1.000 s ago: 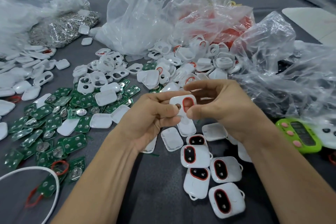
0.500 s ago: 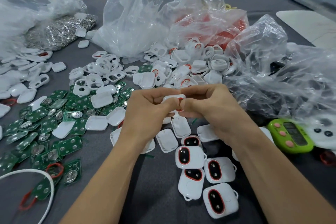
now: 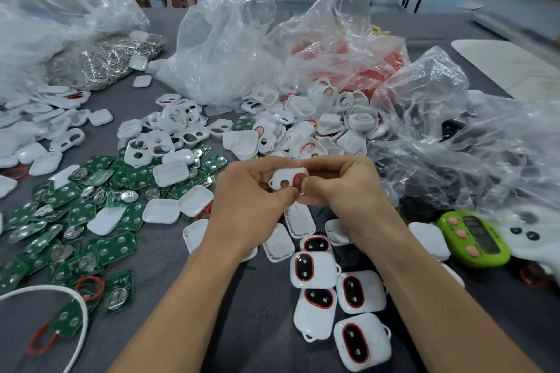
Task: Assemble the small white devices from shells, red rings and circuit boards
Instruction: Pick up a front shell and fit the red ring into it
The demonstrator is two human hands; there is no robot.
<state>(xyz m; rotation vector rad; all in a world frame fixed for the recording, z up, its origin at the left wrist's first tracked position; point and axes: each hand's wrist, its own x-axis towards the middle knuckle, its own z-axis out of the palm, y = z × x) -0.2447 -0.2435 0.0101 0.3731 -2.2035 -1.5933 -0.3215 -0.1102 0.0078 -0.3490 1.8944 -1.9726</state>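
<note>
A grey table [image 3: 260,306] carries everything. Green circuit boards [image 3: 75,221] are scattered at nine o'clock, loose white shells [image 3: 169,136] heaped from ten to twelve. Clear plastic bags [image 3: 224,48] sit along the far side, from eleven to two. Finished white devices [image 3: 315,269] cluster at five o'clock, a green timer [image 3: 475,239] at three, a white cable [image 3: 75,312] at seven.

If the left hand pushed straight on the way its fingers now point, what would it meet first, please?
Probably the right hand: the left hand points rightward across the white shell both hold, fingertips nearly touching. Depth is hard to judge.
</note>
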